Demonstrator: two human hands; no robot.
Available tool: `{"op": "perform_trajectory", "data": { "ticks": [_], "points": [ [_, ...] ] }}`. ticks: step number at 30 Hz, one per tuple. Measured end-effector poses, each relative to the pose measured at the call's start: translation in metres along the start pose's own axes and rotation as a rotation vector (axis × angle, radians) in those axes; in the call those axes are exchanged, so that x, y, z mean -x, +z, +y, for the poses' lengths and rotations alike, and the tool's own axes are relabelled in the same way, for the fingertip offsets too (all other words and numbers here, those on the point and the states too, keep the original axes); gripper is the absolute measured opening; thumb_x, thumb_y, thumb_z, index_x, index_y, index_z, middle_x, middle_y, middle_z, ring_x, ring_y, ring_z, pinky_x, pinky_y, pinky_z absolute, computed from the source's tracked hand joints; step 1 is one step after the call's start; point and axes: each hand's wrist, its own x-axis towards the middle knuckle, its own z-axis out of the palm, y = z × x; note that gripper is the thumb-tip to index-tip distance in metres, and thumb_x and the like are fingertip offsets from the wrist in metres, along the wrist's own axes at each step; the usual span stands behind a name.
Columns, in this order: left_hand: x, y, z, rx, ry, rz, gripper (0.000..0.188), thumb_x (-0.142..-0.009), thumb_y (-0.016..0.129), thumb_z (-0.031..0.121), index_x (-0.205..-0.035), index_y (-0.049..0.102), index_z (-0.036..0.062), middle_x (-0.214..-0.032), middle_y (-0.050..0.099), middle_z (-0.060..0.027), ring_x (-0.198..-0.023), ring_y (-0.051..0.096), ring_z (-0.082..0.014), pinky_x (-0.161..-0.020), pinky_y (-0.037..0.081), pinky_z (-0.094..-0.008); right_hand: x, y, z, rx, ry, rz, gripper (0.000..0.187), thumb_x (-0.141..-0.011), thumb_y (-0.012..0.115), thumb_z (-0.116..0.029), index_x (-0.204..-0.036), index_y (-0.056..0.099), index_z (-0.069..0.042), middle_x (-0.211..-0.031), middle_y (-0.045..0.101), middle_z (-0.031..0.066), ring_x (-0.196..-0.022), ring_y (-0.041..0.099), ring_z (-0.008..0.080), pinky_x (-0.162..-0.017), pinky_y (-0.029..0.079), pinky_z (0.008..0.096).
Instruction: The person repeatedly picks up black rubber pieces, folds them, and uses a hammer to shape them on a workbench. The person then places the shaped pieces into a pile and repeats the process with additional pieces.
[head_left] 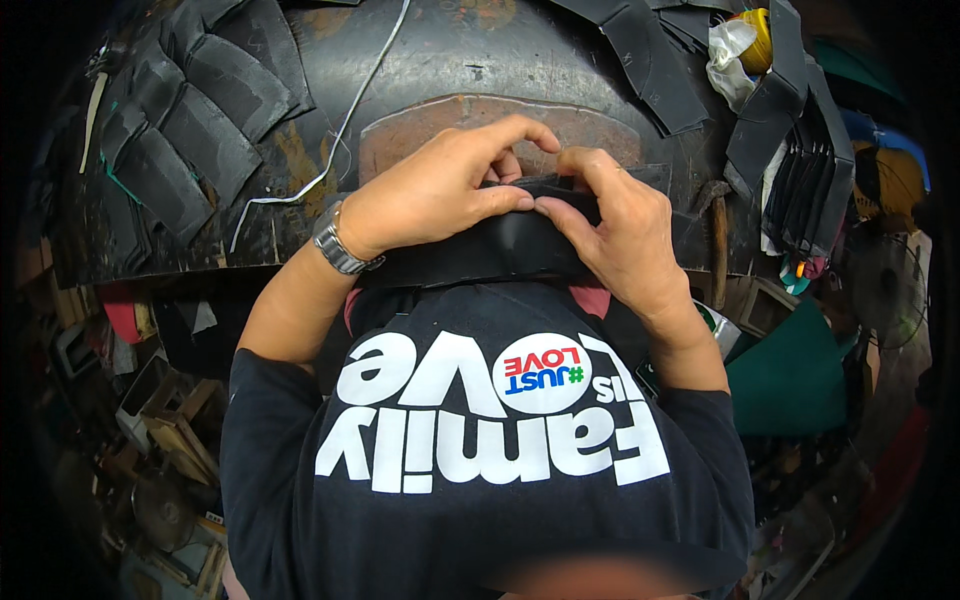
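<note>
The dark, worn table (480, 60) is the largest thing here; at its near edge, in front of the person's body, is the black sheet (500, 245), with a brown slab (430, 130) showing just beyond it. The sheet looks thin and smooth with a dull sheen, so I judge it light, bendy rather than stiff, perhaps slightly slick, and unlikely to break, though a sharp fold could leave a crease. Its upper edge seems the best place to take hold, thumbs in front and fingers behind. The left hand (440, 190) pinches that edge, its index finger arched above; the right hand (628, 220) pinches it from the other side. The thumbs (503, 203) nearly meet; the farther fingertips are partly hidden.
</note>
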Motion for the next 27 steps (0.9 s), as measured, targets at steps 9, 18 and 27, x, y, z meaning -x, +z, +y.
{"op": "perform_trajectory", "data": {
  "ticks": [9, 18, 27],
  "points": [
    [0.043, -0.003, -0.010, 0.052, -0.118, 0.059, 0.045, -0.089, 0.075, 0.003, -0.132, 0.062, 0.0069, -0.094, 0.064, -0.0014, -0.081, 0.057, -0.0054, -0.076, 0.049, -0.0217, 0.010, -0.015, 0.038, -0.461, 0.183, -0.345, 0.065, -0.077, 0.079, 0.000, -0.138, 0.055, -0.005, -0.116, 0.070, 0.0126, -0.094, 0.072, 0.0218, -0.087, 0.056, 0.0328],
    [0.037, -0.013, -0.020, -0.294, 0.120, -0.137, 0.046, -0.092, 0.071, 0.012, -0.136, 0.062, 0.0058, -0.124, 0.070, -0.0181, -0.110, 0.069, -0.0349, -0.094, 0.053, -0.0406, 0.006, -0.011, 0.027, -0.678, 0.213, -0.316, 0.069, -0.077, 0.068, 0.014, -0.144, 0.057, -0.003, -0.139, 0.064, 0.0064, -0.095, 0.067, 0.0128, -0.090, 0.056, 0.0294],
    [0.033, -0.016, -0.022, -0.195, 0.111, -0.184, 0.063, -0.089, 0.070, 0.007, -0.149, 0.049, 0.0106, -0.131, 0.067, -0.0196, -0.118, 0.065, -0.0384, -0.099, 0.052, -0.0424, -0.006, 0.002, 0.020, -0.666, 0.224, -0.274, 0.074, -0.078, 0.070, 0.011, -0.148, 0.051, -0.003, -0.146, 0.058, 0.0075, -0.094, 0.067, 0.0118, -0.089, 0.055, 0.0274]
  ]
}}
